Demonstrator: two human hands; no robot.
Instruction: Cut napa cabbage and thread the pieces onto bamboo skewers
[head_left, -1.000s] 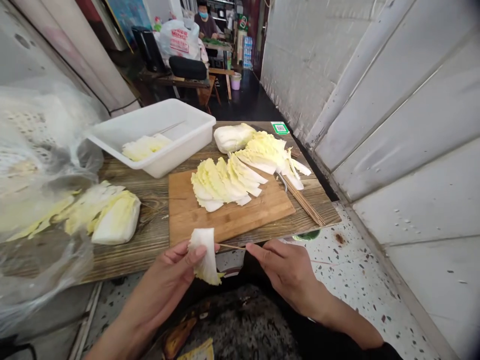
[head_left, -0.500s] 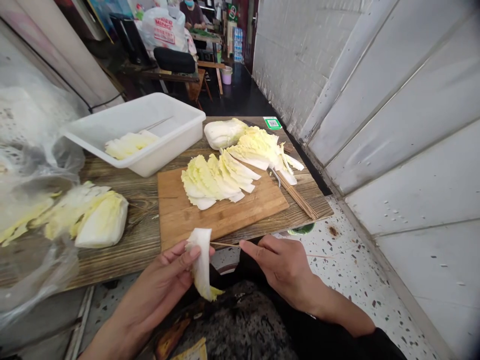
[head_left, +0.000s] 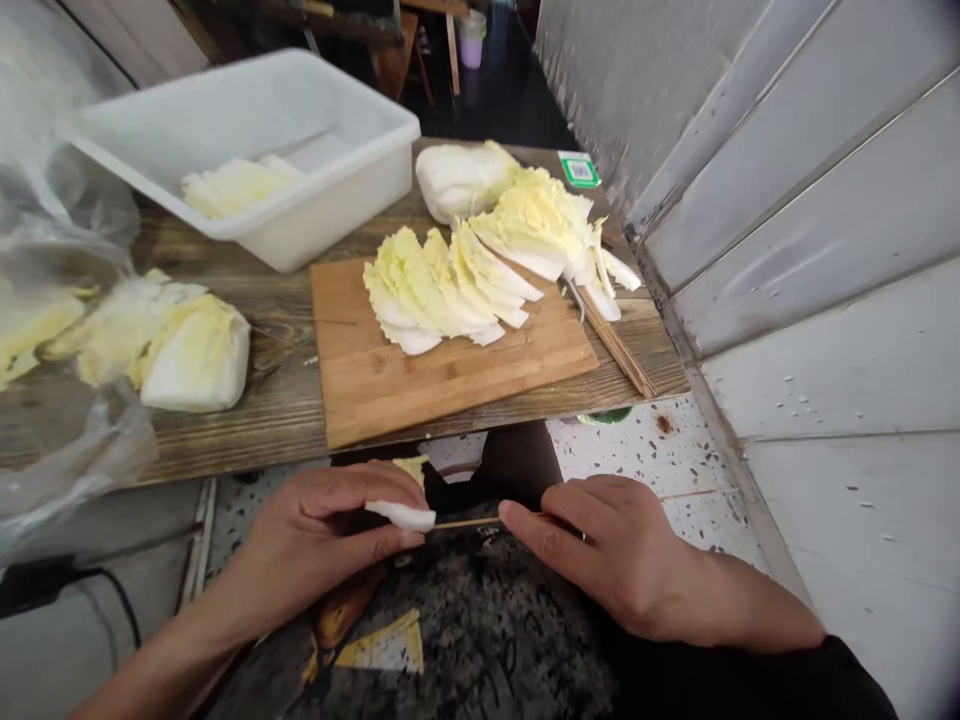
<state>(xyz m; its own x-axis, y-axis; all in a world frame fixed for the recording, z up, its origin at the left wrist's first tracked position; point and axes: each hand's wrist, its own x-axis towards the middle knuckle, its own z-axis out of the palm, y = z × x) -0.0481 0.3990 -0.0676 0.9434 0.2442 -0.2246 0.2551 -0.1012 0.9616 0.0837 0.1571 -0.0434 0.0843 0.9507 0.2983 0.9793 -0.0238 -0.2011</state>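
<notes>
While the left hand (head_left: 330,515) pinches a white-and-yellow cabbage leaf (head_left: 403,515), the right hand (head_left: 611,550) clasps a thin tan wooden skewer (head_left: 466,523) reaching that leaf. Beyond both hands, pale-yellow cabbage pieces (head_left: 442,290) overlap on a rectangular brown wooden board (head_left: 367,395); farther off, a white plastic tub (head_left: 337,200).

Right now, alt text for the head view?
A left hand pinches a cabbage leaf, and a thin stick runs from it to the right hand, just short of a wooden table. On the table, more leaves lie fanned on a board, with a white tub behind to the left and a stick bundle at right.
</notes>
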